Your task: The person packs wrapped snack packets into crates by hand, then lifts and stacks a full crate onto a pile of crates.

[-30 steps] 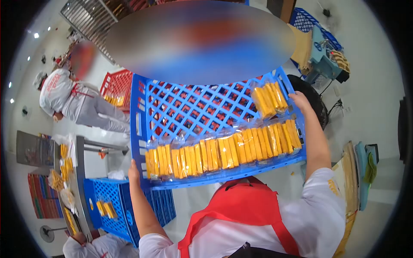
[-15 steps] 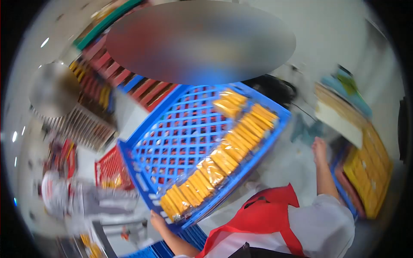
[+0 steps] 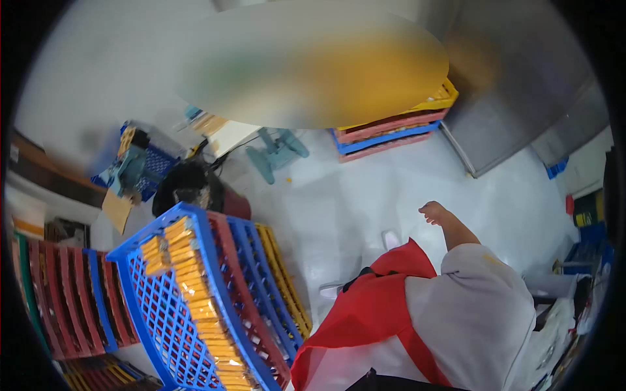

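My right hand [image 3: 433,213] hangs over the pale floor with its fingers loosely bent and a little apart. It holds nothing and touches nothing. My left hand is out of view. To my left a blue lattice crate [image 3: 132,287] tops a stack of crates. Orange-yellow packets [image 3: 201,303] in clear wrapping lie in a row along its near side, with a few more beside the row's far end. Most of the crate's lattice bottom shows bare.
Red [image 3: 241,280] and yellow crates [image 3: 287,280] sit under the blue one. Another crate stack [image 3: 72,296] stands far left. A black bin [image 3: 189,186], a teal stand base [image 3: 277,153], a stack of crates [image 3: 391,133] and a grey metal panel [image 3: 508,111] stand ahead.
My view has swung right, so the blue crate now lies at the lower left. My left hand, earlier at the crate's edge, has left the view. My right hand stays free.
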Demonstrator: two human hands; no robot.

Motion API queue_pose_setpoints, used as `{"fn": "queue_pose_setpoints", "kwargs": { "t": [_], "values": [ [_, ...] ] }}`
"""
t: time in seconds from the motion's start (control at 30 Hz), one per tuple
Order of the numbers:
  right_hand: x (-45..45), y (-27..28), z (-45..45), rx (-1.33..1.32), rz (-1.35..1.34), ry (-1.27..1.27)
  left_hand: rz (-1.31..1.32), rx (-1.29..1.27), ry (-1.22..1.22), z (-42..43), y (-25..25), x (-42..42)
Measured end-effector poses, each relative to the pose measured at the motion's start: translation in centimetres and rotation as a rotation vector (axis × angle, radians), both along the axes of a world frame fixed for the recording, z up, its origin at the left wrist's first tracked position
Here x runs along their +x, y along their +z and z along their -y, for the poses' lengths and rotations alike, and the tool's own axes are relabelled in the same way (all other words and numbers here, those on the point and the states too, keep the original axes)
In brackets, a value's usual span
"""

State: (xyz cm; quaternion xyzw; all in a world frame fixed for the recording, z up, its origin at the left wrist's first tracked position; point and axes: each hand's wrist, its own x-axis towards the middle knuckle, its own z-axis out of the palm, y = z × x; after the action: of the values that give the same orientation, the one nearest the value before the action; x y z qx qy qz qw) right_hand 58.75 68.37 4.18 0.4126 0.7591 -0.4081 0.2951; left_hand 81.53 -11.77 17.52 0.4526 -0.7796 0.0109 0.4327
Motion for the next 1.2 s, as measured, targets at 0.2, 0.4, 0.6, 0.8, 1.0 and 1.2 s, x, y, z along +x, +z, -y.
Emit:
{"fn": "queue_pose_setpoints", "kwargs": {
  "t": [0.2,0.4,0.6,0.8,1.0,1.2],
  "values": [
    [9.5,0.2,-14.6,-0.126,-0.192,-0.27,-0.151,0.036,-0.789,-25.8,3.7,-24.2],
    [24.2,-0.9,-27.4,-0.105,-0.138,-0.892,-0.092,0.337,-1.283,-51.7,6.0,-36.2],
    [30.1,-3.4,-29.7,-0.085,-0.015,-1.127,0.0,0.426,-1.505,-63.6,5.4,-44.1],
    [19.8,-2.9,-31.0,-0.227,0.166,-0.67,0.192,0.469,-1.441,-71.0,3.2,-51.4],
    [5.4,-5.7,-43.2,0.125,0.175,-0.354,0.231,0.67,-1.372,-77.7,2.0,-63.1],
    [-9.4,-3.7,-55.2,0.449,-0.309,0.053,0.36,0.205,-1.574,-86.6,2.9,-73.9]
  ]
}}
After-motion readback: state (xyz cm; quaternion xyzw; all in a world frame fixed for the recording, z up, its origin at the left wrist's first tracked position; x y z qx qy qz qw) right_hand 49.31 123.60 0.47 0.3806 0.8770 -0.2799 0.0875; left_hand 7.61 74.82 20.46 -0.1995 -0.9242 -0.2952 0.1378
